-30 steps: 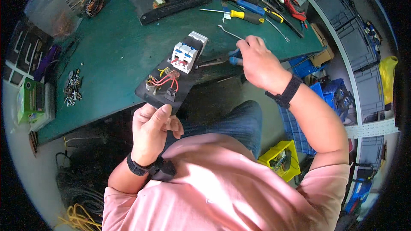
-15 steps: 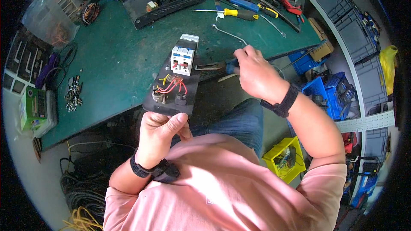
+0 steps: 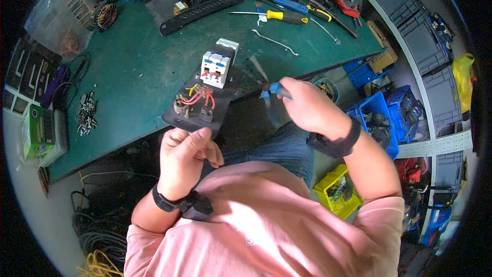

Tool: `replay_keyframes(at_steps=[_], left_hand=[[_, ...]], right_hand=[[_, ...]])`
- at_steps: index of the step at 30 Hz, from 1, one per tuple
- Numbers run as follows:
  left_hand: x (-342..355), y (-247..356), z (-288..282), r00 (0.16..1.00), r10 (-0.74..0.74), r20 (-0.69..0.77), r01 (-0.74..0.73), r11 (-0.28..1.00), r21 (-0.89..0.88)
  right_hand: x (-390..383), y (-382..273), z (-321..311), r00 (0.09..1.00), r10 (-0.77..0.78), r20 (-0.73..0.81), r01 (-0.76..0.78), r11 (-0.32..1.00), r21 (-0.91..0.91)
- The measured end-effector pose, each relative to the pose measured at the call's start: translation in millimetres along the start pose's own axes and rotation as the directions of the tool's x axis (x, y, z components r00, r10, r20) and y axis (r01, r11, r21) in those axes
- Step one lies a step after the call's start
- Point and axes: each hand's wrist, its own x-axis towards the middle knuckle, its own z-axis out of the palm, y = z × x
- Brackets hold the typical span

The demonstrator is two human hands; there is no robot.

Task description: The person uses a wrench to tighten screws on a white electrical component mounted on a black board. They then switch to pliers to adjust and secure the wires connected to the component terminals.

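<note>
My left hand (image 3: 184, 161) is closed on the near edge of a black panel (image 3: 221, 100), thumb on top, and the panel tilts over the bench edge. On it sit a white circuit breaker (image 3: 216, 68) with blue marks, red and yellow wires (image 3: 196, 95), a round metal socket (image 3: 182, 105) and a small black switch (image 3: 206, 114). To the panel's right, my right hand (image 3: 316, 107) grips pliers with blue handles (image 3: 266, 94). Their jaws look spread, blurred by motion, and stand apart from the panel.
On the green bench (image 3: 128, 66) lie a wrench (image 3: 275, 42), a yellow-black screwdriver (image 3: 282, 17), a slotted black frame (image 3: 202, 13) and a pile of screws (image 3: 87, 113). Blue bins (image 3: 378, 120) and a yellow bin (image 3: 338, 191) stand to the right, beside shelving.
The pliers have moved away from the breaker's side, and their jaws and handles have spread. The right hand has dropped toward me. The panel has shifted slightly left and turned a little.
</note>
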Motion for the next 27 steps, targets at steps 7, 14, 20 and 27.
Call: replay_keyframes(at_steps=[7, 14, 20, 27], left_hand=[[8, 10, -7, 0.999, 0.022, -0.043, -0.023, 1.0, -0.01], [10, 8, -9, 0.995, 0.087, -0.049, -0.086, 0.996, 0.015], [10, 8, -6, 0.994, 0.088, -0.057, -0.086, 0.996, 0.038], [8, 8, -10, 0.992, 0.084, -0.094, -0.085, 0.996, 0.003]], right_hand=[[-50, 30, 10, 0.983, 0.129, 0.132, -0.119, -0.108, 0.987], [-32, 10, 23, 0.927, 0.229, -0.297, 0.298, 0.035, 0.954], [-15, 11, 37, 0.84, 0.256, -0.478, 0.164, 0.72, 0.674], [-14, 6, 18, 0.903, 0.293, -0.314, 0.092, 0.581, 0.809]])
